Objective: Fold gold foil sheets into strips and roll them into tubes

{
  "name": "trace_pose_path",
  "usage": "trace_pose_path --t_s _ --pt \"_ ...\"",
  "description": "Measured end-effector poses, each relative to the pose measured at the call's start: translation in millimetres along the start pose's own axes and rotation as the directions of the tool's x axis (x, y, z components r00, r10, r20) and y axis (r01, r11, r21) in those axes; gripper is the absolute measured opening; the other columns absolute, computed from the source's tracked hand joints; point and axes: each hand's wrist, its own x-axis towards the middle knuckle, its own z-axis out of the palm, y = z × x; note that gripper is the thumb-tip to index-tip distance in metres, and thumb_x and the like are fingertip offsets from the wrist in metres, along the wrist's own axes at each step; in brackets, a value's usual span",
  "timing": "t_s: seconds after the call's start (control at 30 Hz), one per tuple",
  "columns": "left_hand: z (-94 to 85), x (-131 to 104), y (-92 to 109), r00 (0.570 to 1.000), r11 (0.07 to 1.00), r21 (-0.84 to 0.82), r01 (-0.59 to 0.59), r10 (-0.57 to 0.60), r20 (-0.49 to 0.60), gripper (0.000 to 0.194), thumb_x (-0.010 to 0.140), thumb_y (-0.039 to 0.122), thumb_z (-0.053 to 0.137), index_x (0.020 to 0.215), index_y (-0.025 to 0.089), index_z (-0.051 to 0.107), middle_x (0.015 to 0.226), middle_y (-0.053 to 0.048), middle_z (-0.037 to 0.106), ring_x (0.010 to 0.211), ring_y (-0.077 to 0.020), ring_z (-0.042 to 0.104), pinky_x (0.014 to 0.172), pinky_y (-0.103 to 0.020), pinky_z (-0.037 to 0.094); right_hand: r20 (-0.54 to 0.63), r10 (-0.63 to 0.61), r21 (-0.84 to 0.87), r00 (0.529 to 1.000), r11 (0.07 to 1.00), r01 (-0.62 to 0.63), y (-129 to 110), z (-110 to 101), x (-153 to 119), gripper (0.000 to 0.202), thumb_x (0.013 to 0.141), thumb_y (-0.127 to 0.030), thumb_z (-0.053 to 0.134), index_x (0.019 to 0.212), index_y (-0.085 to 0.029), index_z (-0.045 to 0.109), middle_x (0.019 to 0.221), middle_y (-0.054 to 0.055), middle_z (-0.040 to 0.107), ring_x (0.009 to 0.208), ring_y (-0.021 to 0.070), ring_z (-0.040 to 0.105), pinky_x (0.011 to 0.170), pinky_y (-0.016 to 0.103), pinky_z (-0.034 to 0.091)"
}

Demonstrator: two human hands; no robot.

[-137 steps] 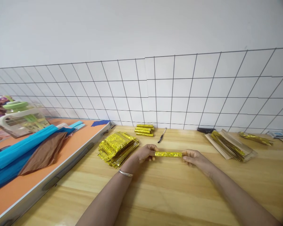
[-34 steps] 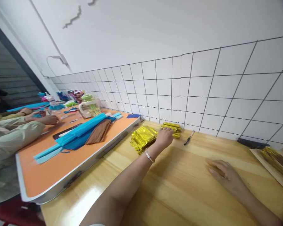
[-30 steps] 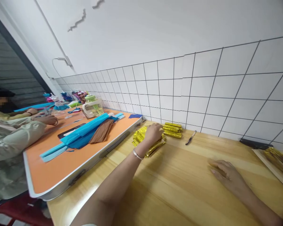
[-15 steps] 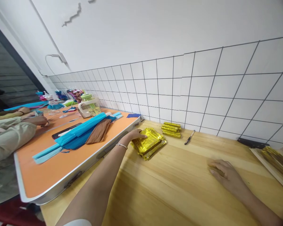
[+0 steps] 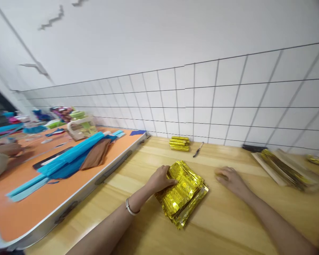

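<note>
My left hand [image 5: 162, 180] grips the left edge of a stack of shiny gold foil sheets [image 5: 181, 187], thumb on top and fingers underneath or at the side, partly hidden. The stack's layers lie slightly fanned over the wooden table. To the right of the stack, apart from it, my right hand [image 5: 230, 179] hovers low over the wood with loosely bent, slightly blurred fingers. Thumb and fingers look apart, and I see nothing between them. Behind the stack lie several gold foil rolls or folded strips [image 5: 179, 143] and a pen [image 5: 198, 150].
At left stands an orange-topped folding table [image 5: 23, 221] with blue tissue paper [image 5: 71, 156], brown paper [image 5: 95, 154] and a greenish bottle [image 5: 81, 125]. Another person's arm [image 5: 5, 152] rests there. Gold strips on brown paper [image 5: 284, 170] lie right, near a black object [image 5: 253, 147]. A tiled wall [image 5: 207, 106] runs behind.
My left hand has brought the gold foil stack nearer, away from the wall. My right hand has moved toward the stack. The view has turned to the right.
</note>
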Motion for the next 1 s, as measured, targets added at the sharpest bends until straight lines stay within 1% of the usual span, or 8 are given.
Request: trace_pose_path --t_s 0.13,0.27,0.43,0.57,0.7,0.8,0.9,1.0 --pt "24.1 18.0 53.5 0.994 0.994 -0.017 -0.107 0.107 0.022 0.061 0.061 0.059 0.066 0.105 0.019 0.055 0.102 -0.009 0.059 0.094 -0.0250 0.056 0.077 -0.030 0.042 -0.035 0.078 -0.017 0.996 0.997 -0.079 -7.4 -16.1 0.6 0.032 0.087 -0.038 0.042 0.102 -0.020 0.063 0.096 0.007 0.066 0.086 0.0209 0.060 0.075 0.035 0.048" --pt "47.2 43.4 106.2 0.985 0.985 -0.020 -0.172 0.172 0.011 0.056 0.064 0.056 0.066 0.104 0.018 0.054 0.105 -0.011 0.059 0.097 -0.0257 0.056 0.079 -0.030 0.042 -0.099 0.090 -0.102 0.991 0.990 -0.100 -27.4 -43.5 1.1 0.031 0.086 -0.037 0.045 0.104 -0.019 0.061 0.103 0.009 0.062 0.097 0.0231 0.055 0.084 0.038 0.043" --pt "60.3 59.7 139.6 0.973 0.974 -0.060 -0.220 0.223 0.051 0.055 0.060 0.053 0.070 0.098 0.016 0.056 0.101 -0.012 0.061 0.092 -0.0273 0.058 0.074 -0.031 0.043 -0.001 0.015 -0.204 1.000 0.979 -0.015 -81.7 -58.7 -11.7 0.029 0.078 -0.041 0.059 0.098 -0.021 0.064 0.100 0.010 0.062 0.100 0.0282 0.051 0.085 0.040 0.039" --pt "45.9 66.2 132.4 0.969 0.964 -0.159 -0.211 0.228 0.094 0.050 0.061 0.043 0.072 0.101 0.016 0.059 0.099 -0.009 0.064 0.089 -0.0241 0.059 0.075 -0.030 0.045 0.201 -0.102 -0.236 0.974 0.960 0.150 -103.6 -56.3 -18.9 0.042 0.073 -0.049 0.062 0.107 -0.024 0.062 0.103 0.010 0.061 0.099 0.0299 0.050 0.084 0.041 0.037" --pt "21.1 57.8 99.1 0.991 0.953 -0.280 -0.120 0.131 0.022 0.066 0.068 0.048 0.067 0.123 0.017 0.049 0.124 -0.011 0.053 0.107 -0.0246 0.053 0.088 -0.031 0.043 0.189 -0.015 -0.239 0.982 0.969 0.061 -71.6 -60.9 -15.4 0.039 0.077 -0.049 0.058 0.107 -0.024 0.062 0.110 0.011 0.059 0.103 0.0310 0.050 0.084 0.041 0.038" --pt "6.7 28.8 67.7 1.000 0.932 -0.362 0.014 -0.023 -0.021 0.061 0.079 0.050 0.054 0.129 0.016 0.044 0.132 -0.012 0.046 0.114 -0.0239 0.050 0.089 -0.032 0.044 0.141 0.158 -0.265 0.977 0.957 -0.117 -36.0 -63.7 -11.9 0.054 0.071 -0.059 0.059 0.111 -0.024 0.061 0.104 0.013 0.061 0.097 0.0326 0.054 0.079 0.042 0.041" --pt "-2.2 -8.7 45.8 0.993 0.889 -0.444 0.113 -0.091 0.072 0.056 0.080 0.053 0.052 0.120 0.015 0.052 0.117 -0.011 0.060 0.105 -0.0234 0.057 0.084 -0.031 0.048 0.194 0.159 -0.210 0.968 0.971 -0.117 -16.7 -62.5 -11.7 0.053 0.072 -0.063 0.056 0.110 -0.026 0.062 0.093 0.010 0.065 0.090 0.0294 0.058 0.077 0.038 0.042" --pt "-6.9 -35.4 42.5 0.979 0.790 -0.584 0.189 -0.104 0.177 0.052 0.076 0.050 0.059 0.117 0.017 0.055 0.118 -0.008 0.061 0.107 -0.0223 0.057 0.088 -0.030 0.047 0.245 0.178 -0.183 0.953 0.974 -0.135 -16.1 -57.0 -11.5 0.054 0.072 -0.063 0.055 0.111 -0.026 0.061 0.090 0.009 0.067 0.087 0.0287 0.061 0.075 0.035 0.043"
